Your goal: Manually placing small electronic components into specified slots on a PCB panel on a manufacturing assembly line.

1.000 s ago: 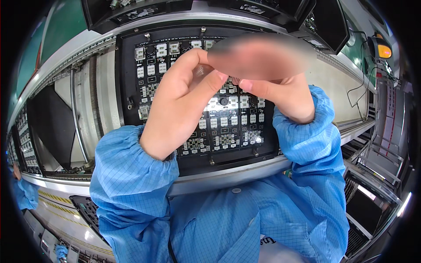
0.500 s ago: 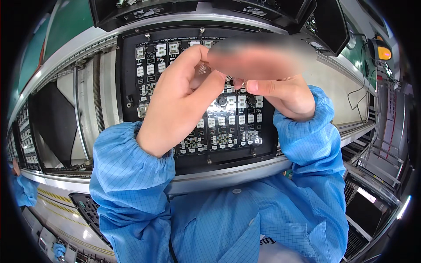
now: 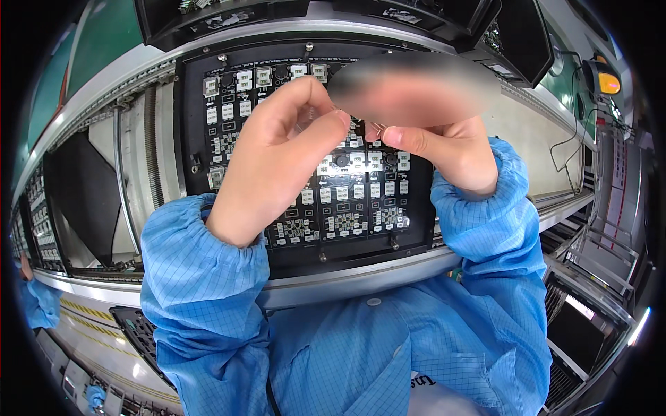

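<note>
Hands meet above a black circuit board (image 3: 361,201) that lies in a grey metal conveyor frame (image 3: 347,281). The left hand (image 3: 277,163) is raised over the left half of the board, its thumb and fingers curled narrow and pinched on something small at the fingertips; what it is I cannot tell, because the spot next to it is blurred. The right hand (image 3: 451,152) is just beside it on the right, fingers folded, the thumb pointing left toward the same spot. Both wrists come out of blue checked sleeves (image 3: 201,277). The board carries many small white components in rows. At the far right, an orange lamp (image 3: 608,83) glows.
</note>
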The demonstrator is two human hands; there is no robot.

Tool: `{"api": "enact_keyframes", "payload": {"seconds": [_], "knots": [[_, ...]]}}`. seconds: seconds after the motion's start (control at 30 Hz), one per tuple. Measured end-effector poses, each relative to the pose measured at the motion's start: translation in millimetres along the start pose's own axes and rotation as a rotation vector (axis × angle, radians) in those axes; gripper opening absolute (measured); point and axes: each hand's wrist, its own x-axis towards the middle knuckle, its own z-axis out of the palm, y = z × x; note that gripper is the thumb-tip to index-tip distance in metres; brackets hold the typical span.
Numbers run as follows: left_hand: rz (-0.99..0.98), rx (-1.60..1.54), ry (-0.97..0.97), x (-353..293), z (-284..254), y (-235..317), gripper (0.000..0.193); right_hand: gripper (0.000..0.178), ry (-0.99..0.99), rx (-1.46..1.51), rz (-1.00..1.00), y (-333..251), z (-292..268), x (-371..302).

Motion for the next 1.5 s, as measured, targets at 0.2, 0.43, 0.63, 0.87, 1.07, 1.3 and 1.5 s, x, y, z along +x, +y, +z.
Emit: {"api": "enact_keyframes", "payload": {"seconds": [0.2, 0.43, 0.63, 0.87, 1.07, 1.3, 1.5], "knots": [[-0.061, 0.073, 0.098, -2.9, -14.3, 14.0, 0.014, 0.028, 0.029, -0.234, -0.261, 4.4, 0.4, 3.0], [0.013, 0.309, 0.949, -7.0, -119.3, 14.1, 0.020, 0.024, -0.007, -0.127, -0.256, 4.1, -8.3, -5.6], [-0.128, -0.269, 0.873, 12.2, -104.4, -11.5, 0.019, 0.026, 0.060, -0.153, -0.204, -8.4, -18.4, -25.4], [-0.106, -0.355, 0.606, 19.8, -82.9, -27.8, 0.023, 0.029, 0.114, -0.479, -0.114, -15.2, -26.6, -53.4], [-0.174, -0.565, 0.257, 22.7, -58.0, -26.8, 0.021, 0.028, 0.136, -0.988, -0.059, 1.7, -23.6, -64.0], [-0.101, -0.504, 0.230, 4.1, -69.7, -5.8, 0.020, 0.036, 0.088, -1.164, -0.081, 13.2, -7.2, -55.7], [-0.094, -0.529, 0.200, 3.0, -68.8, -9.5, 0.024, 0.039, 0.071, -1.206, -0.078, 16.8, -5.2, -57.5]]}}
